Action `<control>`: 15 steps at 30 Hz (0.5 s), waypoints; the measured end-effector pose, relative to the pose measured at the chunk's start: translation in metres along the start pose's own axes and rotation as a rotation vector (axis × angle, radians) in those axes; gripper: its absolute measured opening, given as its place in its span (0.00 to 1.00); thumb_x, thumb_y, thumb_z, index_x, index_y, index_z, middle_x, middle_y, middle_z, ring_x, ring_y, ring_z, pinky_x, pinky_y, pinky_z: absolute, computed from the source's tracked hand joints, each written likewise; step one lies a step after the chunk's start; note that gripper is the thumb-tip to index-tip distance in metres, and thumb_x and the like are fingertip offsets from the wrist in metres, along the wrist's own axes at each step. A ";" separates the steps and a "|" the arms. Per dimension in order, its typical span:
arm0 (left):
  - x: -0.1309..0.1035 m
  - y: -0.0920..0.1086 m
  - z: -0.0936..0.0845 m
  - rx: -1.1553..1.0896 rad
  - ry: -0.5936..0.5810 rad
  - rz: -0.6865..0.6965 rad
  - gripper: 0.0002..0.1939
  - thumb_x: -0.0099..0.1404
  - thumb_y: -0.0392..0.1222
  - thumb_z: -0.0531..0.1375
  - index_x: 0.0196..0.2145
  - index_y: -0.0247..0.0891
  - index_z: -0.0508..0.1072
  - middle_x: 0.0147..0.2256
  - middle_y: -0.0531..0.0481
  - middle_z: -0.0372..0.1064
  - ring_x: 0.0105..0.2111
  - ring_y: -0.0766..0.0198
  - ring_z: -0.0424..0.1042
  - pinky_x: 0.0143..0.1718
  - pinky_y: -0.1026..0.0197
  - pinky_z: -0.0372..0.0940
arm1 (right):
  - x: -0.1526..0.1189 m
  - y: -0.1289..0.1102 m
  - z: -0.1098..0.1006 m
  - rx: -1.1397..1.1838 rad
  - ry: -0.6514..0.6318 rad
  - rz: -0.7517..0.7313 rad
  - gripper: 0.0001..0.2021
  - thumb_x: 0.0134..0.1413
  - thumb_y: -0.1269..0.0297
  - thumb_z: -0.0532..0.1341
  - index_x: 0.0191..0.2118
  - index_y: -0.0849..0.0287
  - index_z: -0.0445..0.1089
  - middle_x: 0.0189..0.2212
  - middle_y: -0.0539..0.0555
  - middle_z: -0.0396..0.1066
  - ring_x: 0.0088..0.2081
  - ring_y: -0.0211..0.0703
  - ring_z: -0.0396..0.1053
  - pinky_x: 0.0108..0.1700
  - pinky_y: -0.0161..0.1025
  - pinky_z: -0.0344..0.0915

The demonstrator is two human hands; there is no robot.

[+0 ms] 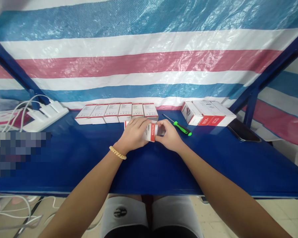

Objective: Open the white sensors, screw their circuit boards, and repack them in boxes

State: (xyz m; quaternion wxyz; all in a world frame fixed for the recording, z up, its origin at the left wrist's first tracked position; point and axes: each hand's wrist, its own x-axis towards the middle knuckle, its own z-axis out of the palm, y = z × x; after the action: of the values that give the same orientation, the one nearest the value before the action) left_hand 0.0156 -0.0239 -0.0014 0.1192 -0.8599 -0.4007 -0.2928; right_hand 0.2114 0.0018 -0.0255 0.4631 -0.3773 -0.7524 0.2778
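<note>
A small white box with a red end (151, 132) lies on the blue tabletop (149, 165) at mid depth. My left hand (134, 134) wraps over its left part, a beaded band on that wrist. My right hand (169, 136) pinches the box's right end. Just behind my hands stands a row of several matching white and red boxes (116, 113). A screwdriver with a green handle (178, 125) lies just right of my right hand, not touched.
More white and red boxes (208, 113) sit at the back right, a dark phone (243, 131) beside them. A white power strip with cables (46, 116) lies at the back left. A striped tarp (149, 59) closes off the back; blue frame bars (263, 77) slant at both sides.
</note>
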 end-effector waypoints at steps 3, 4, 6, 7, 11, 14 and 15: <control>-0.001 -0.004 -0.002 0.018 0.013 -0.008 0.27 0.60 0.47 0.63 0.55 0.37 0.66 0.52 0.37 0.71 0.52 0.46 0.70 0.52 0.46 0.64 | 0.001 -0.004 -0.008 0.065 -0.052 0.041 0.19 0.38 0.66 0.70 0.39 0.55 0.65 0.37 0.52 0.69 0.37 0.44 0.69 0.40 0.45 0.67; -0.001 -0.006 -0.002 0.027 0.016 -0.014 0.28 0.59 0.47 0.64 0.55 0.36 0.66 0.52 0.37 0.71 0.52 0.46 0.71 0.52 0.46 0.64 | 0.001 -0.004 -0.011 0.126 -0.077 0.068 0.21 0.38 0.65 0.71 0.39 0.55 0.64 0.37 0.52 0.71 0.36 0.44 0.70 0.40 0.45 0.68; -0.001 -0.009 -0.005 0.034 0.012 -0.031 0.29 0.57 0.46 0.65 0.55 0.36 0.66 0.53 0.37 0.70 0.53 0.46 0.70 0.53 0.46 0.64 | 0.001 -0.003 -0.016 0.266 -0.120 0.136 0.23 0.37 0.63 0.73 0.38 0.54 0.62 0.36 0.52 0.73 0.36 0.44 0.72 0.39 0.44 0.69; -0.001 -0.010 -0.007 0.031 0.005 -0.044 0.30 0.56 0.45 0.65 0.55 0.36 0.66 0.53 0.37 0.70 0.53 0.45 0.70 0.53 0.45 0.64 | 0.002 -0.003 -0.019 0.328 -0.131 0.173 0.24 0.36 0.63 0.74 0.37 0.54 0.61 0.35 0.51 0.74 0.36 0.44 0.73 0.38 0.44 0.70; -0.002 -0.018 -0.016 0.022 -0.075 -0.102 0.33 0.53 0.44 0.66 0.56 0.39 0.66 0.54 0.39 0.71 0.53 0.45 0.71 0.54 0.44 0.64 | 0.005 0.002 -0.031 0.465 -0.146 0.335 0.28 0.32 0.65 0.74 0.42 0.53 0.63 0.32 0.48 0.75 0.31 0.42 0.73 0.30 0.40 0.70; -0.006 -0.028 -0.021 0.055 -0.190 -0.153 0.33 0.51 0.44 0.67 0.55 0.40 0.68 0.51 0.39 0.72 0.51 0.43 0.72 0.53 0.41 0.64 | 0.008 0.004 -0.039 0.481 -0.148 0.413 0.32 0.31 0.68 0.73 0.49 0.53 0.68 0.31 0.48 0.75 0.29 0.42 0.73 0.26 0.39 0.69; -0.008 -0.031 -0.022 0.069 -0.224 -0.185 0.33 0.50 0.45 0.67 0.54 0.40 0.68 0.50 0.39 0.73 0.50 0.41 0.72 0.53 0.39 0.63 | 0.009 0.004 -0.041 0.483 -0.141 0.421 0.30 0.31 0.69 0.73 0.47 0.54 0.70 0.31 0.48 0.75 0.30 0.42 0.73 0.27 0.39 0.70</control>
State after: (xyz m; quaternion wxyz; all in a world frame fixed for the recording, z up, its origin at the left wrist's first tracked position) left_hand -0.0213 -0.0182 0.0103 0.0758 -0.8421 -0.4988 -0.1905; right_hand 0.2472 0.0144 -0.0073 0.4182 -0.3838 -0.6003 0.5634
